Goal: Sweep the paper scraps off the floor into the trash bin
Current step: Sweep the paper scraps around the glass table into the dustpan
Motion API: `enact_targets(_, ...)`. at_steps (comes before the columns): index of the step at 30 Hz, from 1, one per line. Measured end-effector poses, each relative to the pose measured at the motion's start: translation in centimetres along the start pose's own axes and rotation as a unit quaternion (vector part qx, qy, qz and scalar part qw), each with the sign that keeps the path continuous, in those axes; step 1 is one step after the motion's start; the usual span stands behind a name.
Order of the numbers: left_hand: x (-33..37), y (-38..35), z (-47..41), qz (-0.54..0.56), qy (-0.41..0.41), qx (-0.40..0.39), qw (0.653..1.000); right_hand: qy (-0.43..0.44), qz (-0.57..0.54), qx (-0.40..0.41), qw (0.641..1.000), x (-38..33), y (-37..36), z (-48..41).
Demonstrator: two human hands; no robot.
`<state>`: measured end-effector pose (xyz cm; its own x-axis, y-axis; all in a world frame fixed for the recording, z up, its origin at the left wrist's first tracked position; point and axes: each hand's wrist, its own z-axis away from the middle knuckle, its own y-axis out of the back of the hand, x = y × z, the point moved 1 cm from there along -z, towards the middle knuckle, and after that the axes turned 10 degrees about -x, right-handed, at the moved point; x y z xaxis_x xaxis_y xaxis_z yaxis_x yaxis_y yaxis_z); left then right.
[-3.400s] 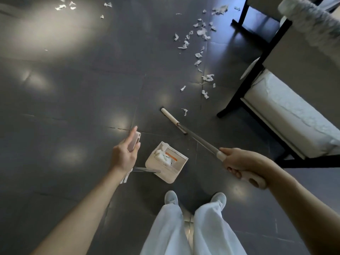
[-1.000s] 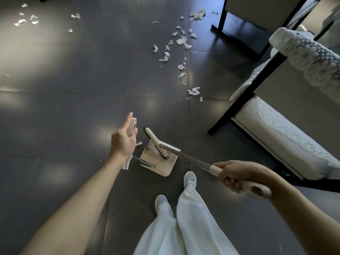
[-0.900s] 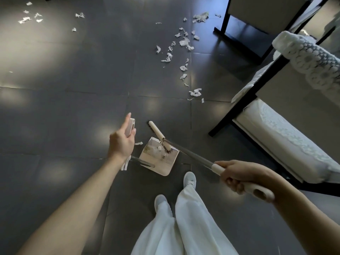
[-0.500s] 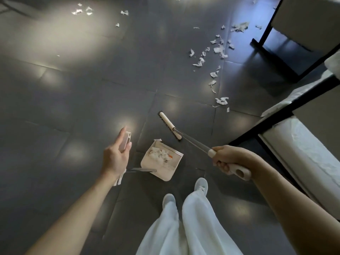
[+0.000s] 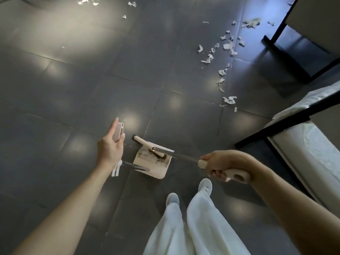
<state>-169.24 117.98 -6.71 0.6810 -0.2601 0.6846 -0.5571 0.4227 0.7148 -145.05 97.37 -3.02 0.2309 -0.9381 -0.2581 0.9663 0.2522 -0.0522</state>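
My left hand [image 5: 110, 150] holds the pale grip at the top of the dustpan [image 5: 156, 169] handle, fingers wrapped round it and thumb straight along its side. The pan sits on the dark tiled floor [image 5: 73, 89] just at 4 o'clock from that hand. My right hand [image 5: 219, 165] is closed tight round the broom [image 5: 185, 157] grip, knuckles curled under. The shaft runs from it toward 10 o'clock, and the brush head [image 5: 142, 142] lies across the pan's mouth, touching its front edge. What lies inside the pan is too blurred to tell. Most paper scraps [image 5: 229, 46] lie loose on the tiles at 1 o'clock from the pan, well apart from both hands, and a few more lie far off at 11 o'clock
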Motion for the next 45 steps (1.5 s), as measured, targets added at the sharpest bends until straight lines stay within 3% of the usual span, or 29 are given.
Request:
enact_targets(7,5.6,-2.4,-5.6,-0.003,-0.058,-0.021,0.998,0.062,-0.146,0.035,0.987,2.5,7.7,2.5)
enact_targets(14,14.6,-10.0,-16.5,0.009,-0.101,-0.04,0.994,0.089,-0.268,0.148,0.948,5.5,18.7,2.3)
enact_targets(23,26.8,-20.8,-27.7,-0.017,-0.18,-0.099,0.979,0.033,-0.261,0.285,0.922,10.3,34.4,2.5)
enact_targets(28,32.5,-25.9,-32.7,-0.032,-0.222,-0.137,0.965,0.002,-0.317,0.251,0.915,11.1,40.4,1.0)
enact_targets(31,34.7,-27.6,-35.6,-0.039,-0.218,-0.142,0.965,0.009,-0.382,0.19,0.904,9.8,41.6,0.2)
enact_targets(34,36.4,-29.0,-37.2,-0.034,-0.211,-0.15,0.965,0.016,-0.349,0.137,0.927,7.1,40.8,0.0)
enact_targets(38,37.8,-29.8,-39.3,-0.053,-0.247,-0.176,0.951,0.033,-0.423,0.044,0.905,4.1,40.9,1.4)
enact_targets(45,37.0,-28.2,-42.8,-0.032,-0.213,-0.166,0.962,0.062,-0.453,0.063,0.887,2.2,44.5,6.3)
